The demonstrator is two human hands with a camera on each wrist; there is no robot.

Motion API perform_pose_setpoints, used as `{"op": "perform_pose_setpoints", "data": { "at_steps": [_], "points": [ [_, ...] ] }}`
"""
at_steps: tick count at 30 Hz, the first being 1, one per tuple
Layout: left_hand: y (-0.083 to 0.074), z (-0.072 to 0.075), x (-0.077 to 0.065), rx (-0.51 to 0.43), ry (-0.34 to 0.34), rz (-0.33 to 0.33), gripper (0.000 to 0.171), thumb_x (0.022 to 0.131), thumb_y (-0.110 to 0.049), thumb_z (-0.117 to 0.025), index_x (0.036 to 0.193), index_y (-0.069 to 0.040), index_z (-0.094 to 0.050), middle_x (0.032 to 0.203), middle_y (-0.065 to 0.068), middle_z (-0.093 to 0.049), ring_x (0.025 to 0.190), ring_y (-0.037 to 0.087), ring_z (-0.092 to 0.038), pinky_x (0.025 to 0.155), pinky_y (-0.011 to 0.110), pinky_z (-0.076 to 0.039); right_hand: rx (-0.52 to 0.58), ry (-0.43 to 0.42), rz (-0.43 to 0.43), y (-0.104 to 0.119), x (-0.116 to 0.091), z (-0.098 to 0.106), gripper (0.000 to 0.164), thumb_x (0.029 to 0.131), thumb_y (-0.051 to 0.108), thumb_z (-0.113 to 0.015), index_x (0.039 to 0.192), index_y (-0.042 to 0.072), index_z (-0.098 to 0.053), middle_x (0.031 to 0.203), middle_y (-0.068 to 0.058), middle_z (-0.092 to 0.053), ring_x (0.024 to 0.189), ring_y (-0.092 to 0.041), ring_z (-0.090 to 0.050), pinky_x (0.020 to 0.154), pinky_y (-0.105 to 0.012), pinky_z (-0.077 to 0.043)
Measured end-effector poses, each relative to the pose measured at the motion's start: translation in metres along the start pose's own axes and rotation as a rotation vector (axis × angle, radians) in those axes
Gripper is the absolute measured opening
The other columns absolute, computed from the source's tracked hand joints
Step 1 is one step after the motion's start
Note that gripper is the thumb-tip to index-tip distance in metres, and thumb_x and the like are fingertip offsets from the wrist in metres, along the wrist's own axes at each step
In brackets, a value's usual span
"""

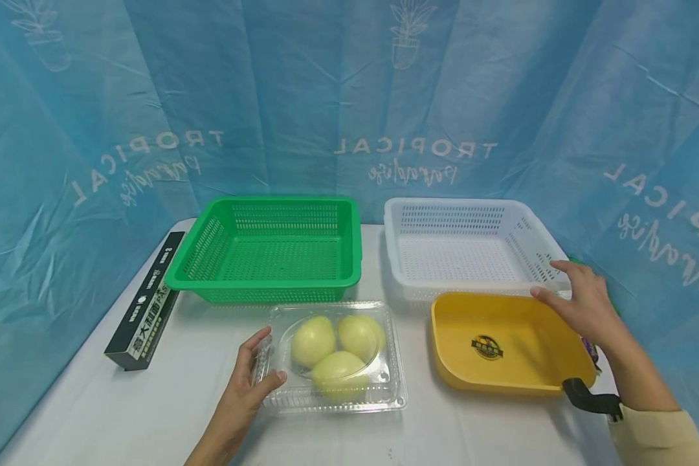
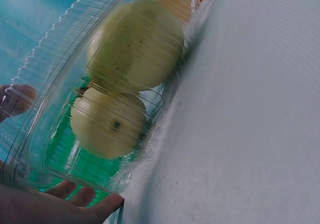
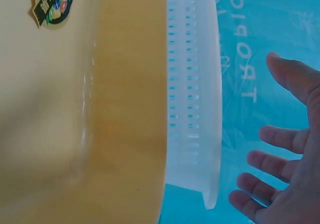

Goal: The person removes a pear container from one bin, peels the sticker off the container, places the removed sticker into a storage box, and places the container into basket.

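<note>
A: Where is the clear box (image 1: 400, 398)?
B: It is in the lower middle of the frame, on the white table (image 1: 413, 440). It has 3 round, yellow-green fruits (image 1: 338, 374) in it, and they show through the lid.

A: Who has it?
B: The left hand (image 1: 247, 378) holds its left side. The thumb is over the lid, and the fingers are at the end of the box.

A: And the right hand (image 1: 582, 301)?
B: That is at the right of the frame, above the back corner of the yellow tub (image 1: 536, 349). Its fingers are spread apart, with a gap between them and the white basket (image 1: 448, 259) in the right wrist view.

A: What is in the tub?
B: A dark round sticker (image 1: 487, 347) is on its inside. The white basket is just behind it.

A: What else?
B: A green basket (image 1: 279, 259) is left of the middle. A long black box (image 1: 148, 304) lies beside it, at the left. A blue curtain (image 1: 303, 77) fills the top.
</note>
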State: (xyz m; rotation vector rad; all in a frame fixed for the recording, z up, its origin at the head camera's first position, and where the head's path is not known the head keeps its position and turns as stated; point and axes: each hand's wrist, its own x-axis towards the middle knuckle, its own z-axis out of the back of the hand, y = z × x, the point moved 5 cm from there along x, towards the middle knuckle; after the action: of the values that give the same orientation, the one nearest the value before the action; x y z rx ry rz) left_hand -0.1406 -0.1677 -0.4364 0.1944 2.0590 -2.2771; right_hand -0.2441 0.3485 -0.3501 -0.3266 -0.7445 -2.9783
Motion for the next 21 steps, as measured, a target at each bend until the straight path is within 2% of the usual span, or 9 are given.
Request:
{"op": "perform_pose_setpoints", "data": {
  "at_steps": [8, 16, 21],
  "points": [
    [0.001, 0.0, -0.001, 0.012, -0.004, 0.023, 0.074, 0.089, -0.018, -0.061, 0.147, -0.035, -0.018, 0.16, 0.007, 0.01, 0.147, 0.034, 0.015, 0.112, 0.066, -0.004, -0.01, 0.013, -0.059, -0.012, 0.016, -0.005, 0.086, 0.088, 0.048, -0.059, 0.145, -0.006, -0.022, 0.142, -0.04, -0.021, 0.12, -0.058, -0.016, 0.089, -0.077, -0.022],
    [0.0, 0.0, -0.002, 0.01, 0.001, 0.0, 0.074, 0.089, -0.016, -0.061, 0.147, -0.033, -0.018, 0.16, 0.006, 0.008, 0.147, 0.035, 0.014, 0.113, 0.064, -0.007, -0.018, 0.034, -0.087, -0.02, 0.027, -0.008, 0.09, 0.089, 0.053, -0.055, 0.147, -0.005, -0.018, 0.146, -0.04, -0.013, 0.122, -0.063, -0.012, 0.09, -0.078, -0.016],
    [0.0, 0.0, -0.002, 0.006, 0.001, -0.004, 0.073, 0.09, -0.016, -0.06, 0.147, -0.034, -0.019, 0.16, 0.004, 0.007, 0.146, 0.035, 0.015, 0.113, 0.065, -0.005, -0.021, 0.042, -0.094, -0.027, 0.032, -0.009, 0.091, 0.09, 0.053, -0.054, 0.147, -0.005, -0.015, 0.147, -0.04, -0.011, 0.124, -0.066, -0.009, 0.092, -0.079, -0.012]
  ]
}}
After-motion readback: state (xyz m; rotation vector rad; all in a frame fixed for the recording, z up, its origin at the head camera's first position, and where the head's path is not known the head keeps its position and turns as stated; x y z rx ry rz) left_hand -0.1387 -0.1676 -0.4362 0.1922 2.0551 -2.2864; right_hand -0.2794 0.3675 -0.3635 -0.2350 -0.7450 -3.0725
